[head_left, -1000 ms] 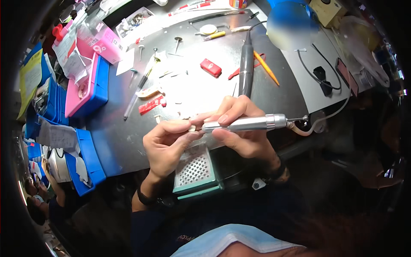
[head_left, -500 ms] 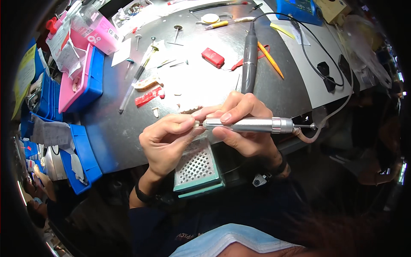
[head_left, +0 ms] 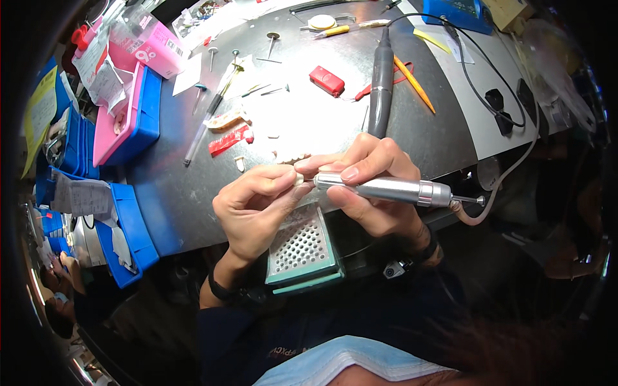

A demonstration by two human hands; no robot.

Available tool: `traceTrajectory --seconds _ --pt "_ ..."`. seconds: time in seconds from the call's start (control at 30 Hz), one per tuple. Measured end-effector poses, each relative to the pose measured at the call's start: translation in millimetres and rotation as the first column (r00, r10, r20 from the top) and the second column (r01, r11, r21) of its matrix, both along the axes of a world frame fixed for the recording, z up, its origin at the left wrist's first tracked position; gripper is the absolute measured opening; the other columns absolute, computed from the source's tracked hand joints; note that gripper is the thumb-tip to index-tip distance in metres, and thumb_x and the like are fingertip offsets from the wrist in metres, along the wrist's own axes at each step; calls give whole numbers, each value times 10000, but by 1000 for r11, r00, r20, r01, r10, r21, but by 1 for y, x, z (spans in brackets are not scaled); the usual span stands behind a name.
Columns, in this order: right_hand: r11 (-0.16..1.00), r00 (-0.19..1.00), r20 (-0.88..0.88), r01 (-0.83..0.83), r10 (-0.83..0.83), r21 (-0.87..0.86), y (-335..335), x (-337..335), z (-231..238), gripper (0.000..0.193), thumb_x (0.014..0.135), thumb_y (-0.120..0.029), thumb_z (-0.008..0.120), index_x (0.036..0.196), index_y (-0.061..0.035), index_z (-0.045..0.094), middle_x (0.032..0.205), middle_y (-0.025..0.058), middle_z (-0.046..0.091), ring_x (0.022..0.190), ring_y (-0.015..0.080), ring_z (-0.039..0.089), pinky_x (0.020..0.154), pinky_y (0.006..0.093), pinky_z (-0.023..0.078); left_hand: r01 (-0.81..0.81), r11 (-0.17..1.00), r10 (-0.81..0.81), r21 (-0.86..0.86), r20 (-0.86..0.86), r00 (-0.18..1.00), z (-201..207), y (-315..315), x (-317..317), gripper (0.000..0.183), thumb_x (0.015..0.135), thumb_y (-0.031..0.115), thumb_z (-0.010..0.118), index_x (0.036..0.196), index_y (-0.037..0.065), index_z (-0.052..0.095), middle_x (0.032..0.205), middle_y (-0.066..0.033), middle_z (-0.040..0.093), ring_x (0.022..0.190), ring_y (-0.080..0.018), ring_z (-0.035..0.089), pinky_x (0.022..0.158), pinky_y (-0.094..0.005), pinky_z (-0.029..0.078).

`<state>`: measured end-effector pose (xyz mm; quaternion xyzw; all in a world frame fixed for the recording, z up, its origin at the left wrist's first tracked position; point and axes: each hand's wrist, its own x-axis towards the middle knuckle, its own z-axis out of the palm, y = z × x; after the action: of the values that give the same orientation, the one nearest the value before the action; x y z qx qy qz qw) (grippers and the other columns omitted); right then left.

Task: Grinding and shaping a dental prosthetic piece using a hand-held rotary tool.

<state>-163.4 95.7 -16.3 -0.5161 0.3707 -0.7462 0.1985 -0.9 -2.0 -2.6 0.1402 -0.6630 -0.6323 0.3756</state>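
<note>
Dark bench [head_left: 180, 209], glare at centre. Pink tray [head_left: 103, 149] at left, touching a blue bin [head_left: 150, 109], holds a pale item [head_left: 119, 123], too small to identify; paper [head_left: 105, 83] at its far end. Lower bin [head_left: 143, 241] contains something white, unclear. Left hand [head_left: 254, 206] pinches white piece [head_left: 299, 179] above perforated box [head_left: 299, 251]; right hand [head_left: 380, 180] grips silver handpiece [head_left: 402, 190], nose toward piece. Tip contact: cannot tell. Blue device [head_left: 458, 14] cut off at top.
</note>
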Motion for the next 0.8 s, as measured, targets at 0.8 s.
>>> traceTrajectory --seconds 0.8 --pt "999 999 42 -24 23 21 -3 -2 -3 237 789 -50 787 925 -45 593 767 66 632 664 105 618 591 246 480 28 999 -27 46 -35 999 -3 -2 4 247 799 -201 638 996 -58 679 1017 -193 675 912 -225 688 810 -323 590"
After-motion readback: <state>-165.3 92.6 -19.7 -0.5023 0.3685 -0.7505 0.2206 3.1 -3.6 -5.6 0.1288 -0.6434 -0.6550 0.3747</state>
